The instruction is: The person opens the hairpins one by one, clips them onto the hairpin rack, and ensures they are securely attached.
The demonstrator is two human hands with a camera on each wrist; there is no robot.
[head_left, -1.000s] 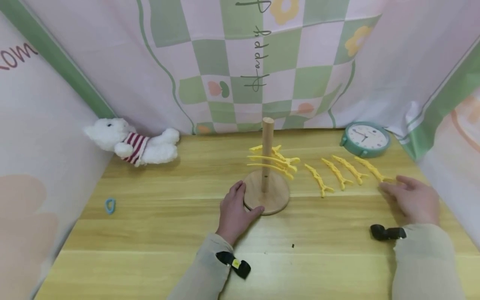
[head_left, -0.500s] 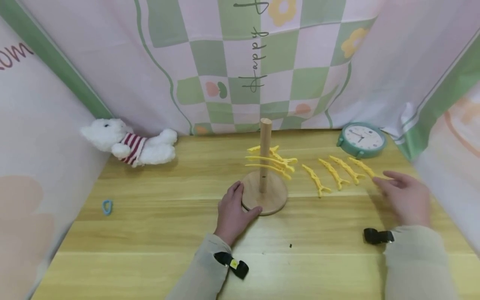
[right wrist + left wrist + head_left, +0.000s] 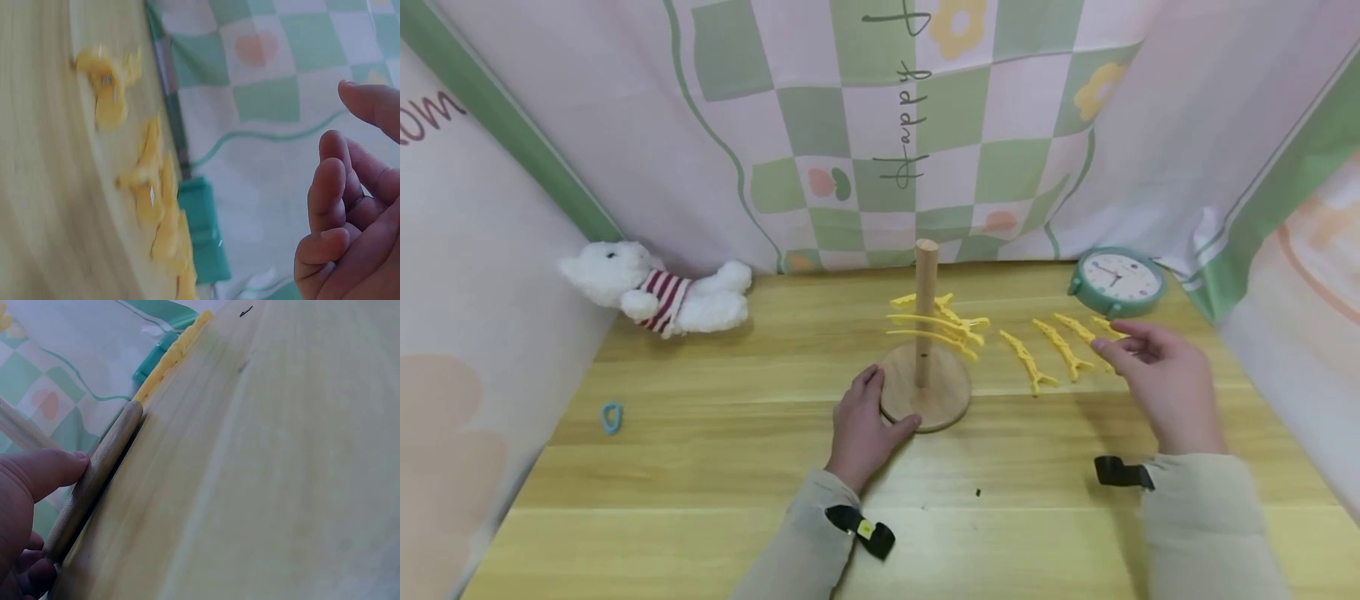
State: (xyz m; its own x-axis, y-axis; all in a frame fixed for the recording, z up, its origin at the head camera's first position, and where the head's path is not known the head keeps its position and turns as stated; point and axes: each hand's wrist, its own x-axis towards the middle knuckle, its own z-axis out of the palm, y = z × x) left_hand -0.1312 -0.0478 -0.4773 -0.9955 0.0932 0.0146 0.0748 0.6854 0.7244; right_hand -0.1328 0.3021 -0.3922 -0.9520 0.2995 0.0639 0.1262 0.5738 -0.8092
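Around the left rim of the round wooden base (image 3: 936, 387), my left hand (image 3: 863, 429) grips with its thumb at the front edge. The left wrist view shows that thumb pressed on the base's edge (image 3: 103, 465). An upright wooden pole (image 3: 927, 275) rises from the base, with several yellow clips (image 3: 951, 327) at its lower half. More yellow clips (image 3: 1028, 365) lie in a row on the table to the right. My right hand (image 3: 1176, 387) hovers over the right end of this row, empty, thumb apart from loosely bent fingers (image 3: 328, 194).
A green clock (image 3: 1118, 282) lies at the back right, behind the clips. The white plush toy (image 3: 662, 292) lies at the back left. Nearer on the left is a small blue ring-like piece (image 3: 612, 417). A patterned curtain (image 3: 820, 125) borders the table's back.
My right hand has moved left from beside the rightmost clip and is now partly over the row. My left hand keeps its grip on the base. The head view has shifted slightly.
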